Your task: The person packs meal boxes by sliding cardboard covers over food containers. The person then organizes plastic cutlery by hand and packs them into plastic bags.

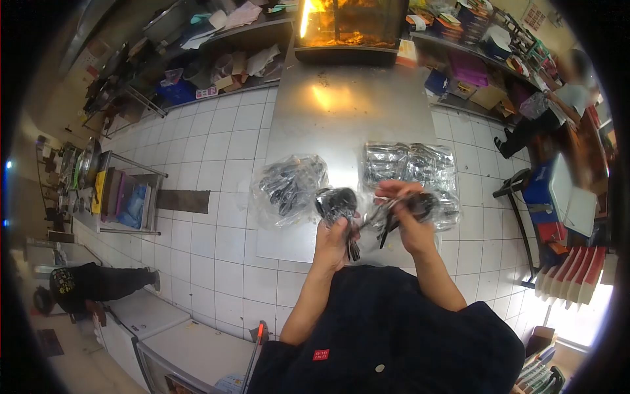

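Observation:
My left hand point(333, 238) is closed around a bundle of black plastic spoons point(335, 202), their rounded ends up and the handles pointing down toward me. Close beside it, my right hand point(412, 220) grips more black spoons point(423, 206), somewhat blurred, with dark handles sticking out below the fingers. Left of my hands, an opened-out clear plastic bag point(289, 187) holds a loose heap of black pieces. Just beyond my right hand lie clear packs point(408, 163) of black items, side by side on the metal table point(348, 118).
At the table's far end stands a glass-fronted case point(351, 29) lit orange. Cluttered shelves point(230, 65) flank it. A person point(558, 105) stands at the far right, another person point(98, 282) at the left by a white chest freezer point(190, 348). A wheeled rack point(128, 194) is at left.

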Demonstrator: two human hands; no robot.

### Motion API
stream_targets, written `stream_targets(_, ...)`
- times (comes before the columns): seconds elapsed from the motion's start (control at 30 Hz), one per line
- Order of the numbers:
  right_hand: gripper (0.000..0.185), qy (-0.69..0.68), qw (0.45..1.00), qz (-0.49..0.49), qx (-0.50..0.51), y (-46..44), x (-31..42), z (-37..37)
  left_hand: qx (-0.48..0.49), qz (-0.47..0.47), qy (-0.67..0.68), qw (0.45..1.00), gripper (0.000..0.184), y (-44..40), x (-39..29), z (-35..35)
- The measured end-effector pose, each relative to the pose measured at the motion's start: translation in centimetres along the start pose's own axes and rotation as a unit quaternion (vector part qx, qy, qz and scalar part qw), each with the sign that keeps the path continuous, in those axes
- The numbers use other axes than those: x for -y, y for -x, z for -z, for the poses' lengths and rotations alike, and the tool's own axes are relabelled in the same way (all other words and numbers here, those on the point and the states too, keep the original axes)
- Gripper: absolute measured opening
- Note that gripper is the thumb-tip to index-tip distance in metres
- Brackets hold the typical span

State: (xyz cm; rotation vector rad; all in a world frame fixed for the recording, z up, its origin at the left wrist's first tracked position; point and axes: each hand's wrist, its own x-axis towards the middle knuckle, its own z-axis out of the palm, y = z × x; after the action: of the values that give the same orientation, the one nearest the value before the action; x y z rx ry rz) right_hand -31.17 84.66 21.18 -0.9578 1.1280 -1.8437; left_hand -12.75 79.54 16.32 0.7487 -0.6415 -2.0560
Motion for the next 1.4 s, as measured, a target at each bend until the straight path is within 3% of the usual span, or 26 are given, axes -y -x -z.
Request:
stream_targets(0.03,0.022,-0.079,0.994,-0.037,-0.063,0.1,0.0,-0.2,-0.006,-0.008,0.055,0.998,0.025,-0.4,0.5,0.9)
stream_targets(0.07,0.029,-0.149,0.984,-0.074,-0.066,-0.1,-0.1,0.2,0.001,-0.005,0.001,1.0,0.022,-0.7,0.5,2.1)
stream_targets(0.17,0.037,-0.16,0.969,-0.187,-0.006,-0.2,1.6,0.3,-0.054,-0.03,-0.06,0.996,0.022,0.0,-1.1,-0.2)
stream_targets(0.2,0.048,-0.129,0.971,-0.2,0.034,-0.2,1.4,0.2,-0.048,-0.035,-0.077,0.995,0.023,0.2,-1.4,-0.5)
stream_targets(0.3,0.057,-0.018,0.972,-0.223,0.069,0.3,1.8,-1.8,-0.019,-0.052,-0.14,0.989,0.026,0.4,-1.7,-0.6)
stream_targets(0.4,0.046,0.011,0.964,-0.265,-0.024,0.7,1.7,-3.6,0.019,-0.056,-0.226,0.972,0.026,0.5,-1.8,-0.1)
stream_targets(0.43,0.042,0.014,0.957,-0.283,-0.055,0.9,1.5,-3.7,0.013,-0.068,-0.182,0.981,0.024,0.5,-1.4,0.3)
stream_targets(0.47,0.033,0.006,0.965,-0.255,-0.066,1.0,0.7,-3.5,0.009,-0.079,-0.138,0.987,0.022,0.3,-0.6,0.9)
stream_targets(0.57,0.032,-0.003,0.971,-0.204,-0.121,0.7,-1.1,-2.3,-0.022,-0.055,-0.028,0.998,0.027,0.3,0.0,1.9)
stream_targets(0.63,0.036,-0.042,0.97,-0.224,-0.082,0.0,0.0,-2.0,-0.056,-0.014,-0.006,0.998,0.031,0.2,-0.8,2.3)
stream_targets(0.7,0.038,-0.097,0.963,-0.242,-0.063,-0.6,2.1,-2.6,-0.067,-0.04,-0.025,0.997,0.025,-0.3,-1.1,2.6)
stream_targets(0.77,0.038,-0.074,0.97,-0.23,0.019,-0.3,1.8,-2.5,-0.066,-0.09,-0.071,0.991,0.019,0.0,-1.8,1.8)
stream_targets(0.87,0.04,-0.044,0.969,-0.219,0.106,0.4,1.2,-4.2,-0.06,-0.036,-0.109,0.992,0.021,0.7,-3.4,1.1)
stream_targets(0.9,0.035,-0.033,0.96,-0.26,0.1,0.9,0.3,-4.0,-0.044,-0.047,-0.145,0.987,0.022,0.6,-3.4,1.2)
stream_targets(0.97,0.028,-0.001,0.974,-0.221,0.048,2.1,-0.9,-5.0,-0.007,-0.067,-0.218,0.974,0.023,0.2,-3.2,1.7)
stream_targets(1.1,0.025,0.017,0.974,-0.226,-0.016,2.7,-0.6,-5.3,0.007,-0.018,-0.249,0.968,0.038,-0.6,-2.1,2.7)
stream_targets(1.2,0.026,0.047,0.978,-0.196,-0.046,3.8,-1.4,-4.0,0.038,-0.062,-0.289,0.955,0.05,-1.1,-1.4,2.0)
stream_targets(1.3,0.027,0.052,0.983,-0.163,-0.063,4.8,-0.9,-2.3,0.084,-0.024,-0.229,0.969,0.057,-1.3,-0.8,0.6)
stream_targets(1.4,0.028,0.068,0.988,-0.114,-0.083,5.9,-0.5,-0.3,0.166,0.034,-0.236,0.957,0.053,-2.5,0.1,-0.1)
